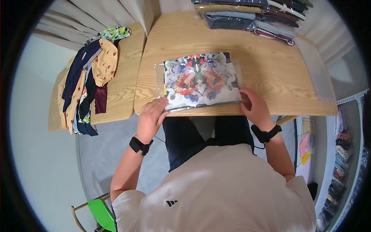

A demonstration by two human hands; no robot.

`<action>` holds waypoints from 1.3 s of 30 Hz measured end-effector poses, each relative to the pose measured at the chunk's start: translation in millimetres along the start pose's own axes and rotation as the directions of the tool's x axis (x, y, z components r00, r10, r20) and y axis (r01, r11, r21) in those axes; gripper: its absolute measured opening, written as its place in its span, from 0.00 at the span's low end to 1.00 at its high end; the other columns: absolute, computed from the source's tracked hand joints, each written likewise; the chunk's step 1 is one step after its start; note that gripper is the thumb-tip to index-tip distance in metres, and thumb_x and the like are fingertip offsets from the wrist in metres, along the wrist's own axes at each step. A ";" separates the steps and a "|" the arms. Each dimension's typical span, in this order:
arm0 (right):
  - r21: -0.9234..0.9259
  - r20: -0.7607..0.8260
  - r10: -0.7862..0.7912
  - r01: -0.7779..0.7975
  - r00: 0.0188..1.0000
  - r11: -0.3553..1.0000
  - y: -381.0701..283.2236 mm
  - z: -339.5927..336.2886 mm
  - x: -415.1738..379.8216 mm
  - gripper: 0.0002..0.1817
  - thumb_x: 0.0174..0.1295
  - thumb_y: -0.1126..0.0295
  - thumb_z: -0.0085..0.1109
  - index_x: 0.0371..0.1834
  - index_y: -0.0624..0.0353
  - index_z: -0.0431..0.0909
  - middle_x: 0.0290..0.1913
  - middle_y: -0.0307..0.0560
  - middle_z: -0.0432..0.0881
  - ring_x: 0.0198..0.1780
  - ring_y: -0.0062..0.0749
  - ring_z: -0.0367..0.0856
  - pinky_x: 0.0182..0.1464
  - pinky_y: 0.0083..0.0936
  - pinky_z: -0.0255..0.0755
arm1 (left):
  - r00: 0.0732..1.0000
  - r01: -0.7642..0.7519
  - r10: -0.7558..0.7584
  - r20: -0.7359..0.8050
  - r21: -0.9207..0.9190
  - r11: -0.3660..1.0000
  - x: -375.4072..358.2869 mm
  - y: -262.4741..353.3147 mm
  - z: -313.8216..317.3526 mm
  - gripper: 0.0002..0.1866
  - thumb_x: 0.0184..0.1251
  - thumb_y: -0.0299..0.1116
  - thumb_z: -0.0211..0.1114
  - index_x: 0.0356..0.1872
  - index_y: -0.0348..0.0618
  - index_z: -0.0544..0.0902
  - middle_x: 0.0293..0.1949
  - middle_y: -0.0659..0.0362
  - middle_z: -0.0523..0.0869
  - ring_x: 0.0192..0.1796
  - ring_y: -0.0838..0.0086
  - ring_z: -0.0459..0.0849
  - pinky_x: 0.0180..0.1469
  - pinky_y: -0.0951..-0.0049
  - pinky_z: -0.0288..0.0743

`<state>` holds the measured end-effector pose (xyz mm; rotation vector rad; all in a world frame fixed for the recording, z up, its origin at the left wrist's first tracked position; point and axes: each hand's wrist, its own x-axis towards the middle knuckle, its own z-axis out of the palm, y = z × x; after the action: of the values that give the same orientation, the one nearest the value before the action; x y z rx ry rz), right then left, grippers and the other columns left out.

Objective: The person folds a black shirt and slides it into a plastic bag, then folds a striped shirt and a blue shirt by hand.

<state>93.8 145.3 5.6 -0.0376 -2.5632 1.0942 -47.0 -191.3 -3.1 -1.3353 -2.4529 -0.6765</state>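
A folded garment with a colourful mirrored flower print on white (199, 79) lies flat on the wooden table, inside a clear plastic bag (159, 83). My left hand (153, 114) grips the bag's near left corner, fingers on top and the thumb by the front edge. At the near right corner, my right hand (255, 106) is curled around the bag's side, with the thumb toward me. Both hands touch the packed garment at the table's front edge. Black bands are on both wrists.
Bagged folded clothes (251, 17) are stacked at the table's back. On a side table to the left lies a heap of loose clothes (87, 77). Clear plastic bags (315, 73) lie along the right edge. A shelf with rolled clothes (338, 166) stands right, a green chair (101, 214) lower left.
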 end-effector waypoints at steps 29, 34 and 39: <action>0.622 0.409 0.499 -0.634 0.764 0.460 79.5 -29.9 94.8 0.16 0.67 0.60 0.48 0.49 0.59 0.74 0.41 0.39 0.80 0.39 0.20 0.77 0.45 0.18 0.70 | 0.549 0.783 -0.497 0.672 -0.621 0.025 87.1 -60.1 -5.5 0.22 0.67 0.48 0.58 0.46 0.37 0.74 0.34 0.52 0.85 0.32 0.74 0.84 0.33 0.79 0.79; 0.609 0.528 0.324 -0.616 0.785 0.500 71.7 -36.2 67.0 0.14 0.65 0.62 0.54 0.43 0.63 0.77 0.37 0.38 0.80 0.35 0.18 0.77 0.39 0.15 0.70 | 0.498 0.826 -0.477 0.724 -0.563 0.008 68.2 -34.6 -11.0 0.17 0.65 0.42 0.61 0.43 0.36 0.76 0.35 0.53 0.84 0.33 0.75 0.84 0.33 0.81 0.79; 0.520 0.438 0.490 -0.657 0.754 0.546 54.8 -30.6 67.8 0.11 0.62 0.65 0.56 0.36 0.62 0.78 0.30 0.35 0.78 0.29 0.16 0.73 0.31 0.14 0.66 | 0.526 0.824 -0.471 0.708 -0.562 0.074 64.3 -24.8 -2.4 0.10 0.61 0.31 0.65 0.36 0.33 0.78 0.27 0.58 0.83 0.27 0.81 0.79 0.28 0.86 0.72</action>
<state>34.1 215.8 7.6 -0.6684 -2.2251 2.3425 -102.5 -158.0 20.6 -0.2207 -3.0732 -2.4646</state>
